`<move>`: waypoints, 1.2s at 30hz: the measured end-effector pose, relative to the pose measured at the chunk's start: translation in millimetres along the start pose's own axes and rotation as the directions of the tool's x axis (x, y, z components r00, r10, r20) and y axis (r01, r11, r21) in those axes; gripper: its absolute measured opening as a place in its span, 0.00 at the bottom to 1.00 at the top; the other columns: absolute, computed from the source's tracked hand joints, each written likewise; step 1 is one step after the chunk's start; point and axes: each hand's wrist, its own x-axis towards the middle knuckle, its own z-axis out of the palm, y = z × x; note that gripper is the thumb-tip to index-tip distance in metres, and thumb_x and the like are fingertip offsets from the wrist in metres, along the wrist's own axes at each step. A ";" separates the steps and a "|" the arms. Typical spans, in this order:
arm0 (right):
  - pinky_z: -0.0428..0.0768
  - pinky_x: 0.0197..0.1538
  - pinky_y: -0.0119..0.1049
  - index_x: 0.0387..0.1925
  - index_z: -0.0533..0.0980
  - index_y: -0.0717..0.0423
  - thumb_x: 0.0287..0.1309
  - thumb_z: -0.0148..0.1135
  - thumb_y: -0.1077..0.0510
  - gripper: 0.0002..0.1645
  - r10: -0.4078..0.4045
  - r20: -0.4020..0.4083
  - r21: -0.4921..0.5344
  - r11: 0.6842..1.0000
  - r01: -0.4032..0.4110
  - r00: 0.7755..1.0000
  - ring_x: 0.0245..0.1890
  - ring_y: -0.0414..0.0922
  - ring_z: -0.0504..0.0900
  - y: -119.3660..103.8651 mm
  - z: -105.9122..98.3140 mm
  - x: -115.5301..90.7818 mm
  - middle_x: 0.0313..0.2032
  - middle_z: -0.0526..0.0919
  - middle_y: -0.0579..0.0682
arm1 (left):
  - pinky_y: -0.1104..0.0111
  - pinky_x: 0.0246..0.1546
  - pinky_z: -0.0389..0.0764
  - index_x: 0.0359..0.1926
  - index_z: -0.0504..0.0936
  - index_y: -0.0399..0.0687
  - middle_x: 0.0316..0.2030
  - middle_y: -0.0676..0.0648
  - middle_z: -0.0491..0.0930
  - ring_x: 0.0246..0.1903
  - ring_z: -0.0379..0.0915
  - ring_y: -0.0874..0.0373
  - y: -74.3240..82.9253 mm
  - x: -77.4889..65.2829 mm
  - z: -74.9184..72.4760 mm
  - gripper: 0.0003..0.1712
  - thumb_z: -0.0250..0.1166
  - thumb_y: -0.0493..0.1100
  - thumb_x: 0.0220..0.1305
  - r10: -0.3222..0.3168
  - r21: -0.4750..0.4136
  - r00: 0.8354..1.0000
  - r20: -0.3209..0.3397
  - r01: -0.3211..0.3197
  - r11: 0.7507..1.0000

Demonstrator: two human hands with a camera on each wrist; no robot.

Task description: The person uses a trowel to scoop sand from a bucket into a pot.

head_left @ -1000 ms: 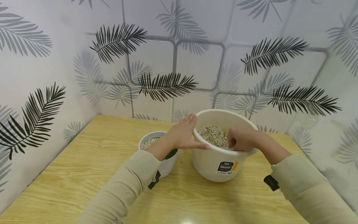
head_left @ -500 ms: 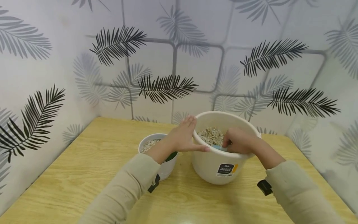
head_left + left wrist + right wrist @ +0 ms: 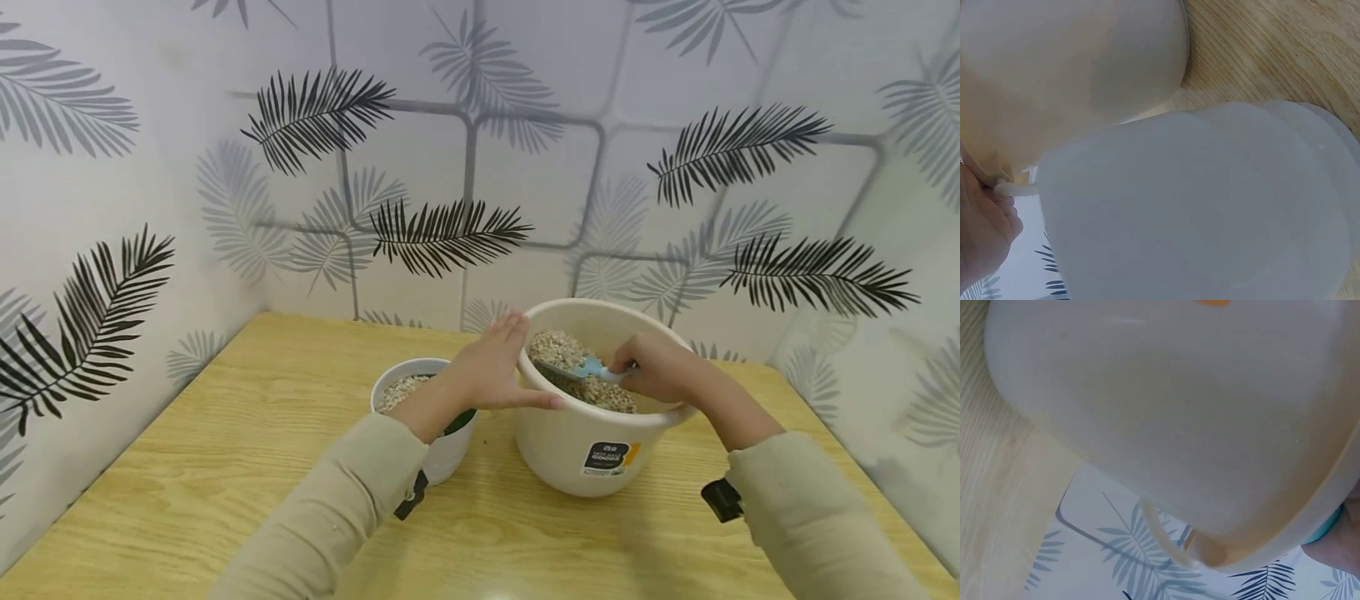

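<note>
The light-blue scoop (image 3: 591, 368) has risen inside the cream bucket (image 3: 551, 446), gripped by the right hand (image 3: 656, 367) and pointing left from those fingers, over gravel (image 3: 555, 346), toward the outspread left hand (image 3: 491, 365).

Looked like somebody's home tbh, though I couldn't tell which room. The walls (image 3: 525, 167) were all palm-type leaves and grey lines, a wood-grain table (image 3: 225, 467) stood right against them, and the cream bucket (image 3: 558, 446) on it was ordinary household stuff.
</note>
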 end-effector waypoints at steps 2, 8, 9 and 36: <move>0.66 0.27 0.30 0.23 0.82 0.58 0.47 0.60 0.72 0.09 0.008 -0.005 0.003 1.000 -0.008 1.000 0.20 0.36 0.67 2.7 0.7 -1.3 0.26 0.85 0.51 | 0.59 0.72 0.40 0.72 0.37 0.36 0.72 0.39 0.34 0.73 0.28 0.48 0.2 0.1 0.3 0.68 0.57 0.76 0.48 -0.001 -0.001 1.000 0.006 0.001 1.000; 0.71 0.29 0.32 0.28 0.83 0.63 0.46 0.61 0.71 0.08 0.025 -0.048 -0.011 1.000 -0.026 0.999 0.26 0.40 0.75 4.1 0.1 -4.4 0.32 0.86 0.57 | 0.60 0.72 0.39 0.72 0.36 0.37 0.73 0.39 0.33 0.73 0.27 0.49 0.3 -0.6 0.0 0.67 0.57 0.75 0.49 -0.009 -0.001 1.000 0.013 0.009 1.000; 0.72 0.30 0.33 0.29 0.83 0.64 0.46 0.61 0.71 0.08 0.036 -0.057 -0.016 0.999 -0.037 0.998 0.27 0.41 0.77 3.9 -0.4 -4.9 0.32 0.86 0.58 | 0.60 0.72 0.39 0.72 0.36 0.37 0.73 0.39 0.33 0.73 0.27 0.49 0.4 -0.7 -0.2 0.67 0.57 0.75 0.49 -0.008 0.001 1.000 0.012 0.008 1.000; 0.81 0.29 0.37 0.33 0.83 0.65 0.47 0.65 0.70 0.08 0.061 -0.147 -0.051 0.996 -0.070 0.987 0.29 0.49 0.84 2.2 -5.6 -26.8 0.31 0.86 0.58 | 0.61 0.72 0.39 0.72 0.36 0.37 0.73 0.39 0.35 0.73 0.28 0.49 1.1 -1.6 2.4 0.68 0.60 0.73 0.48 -0.018 -0.055 1.000 -0.014 0.017 0.998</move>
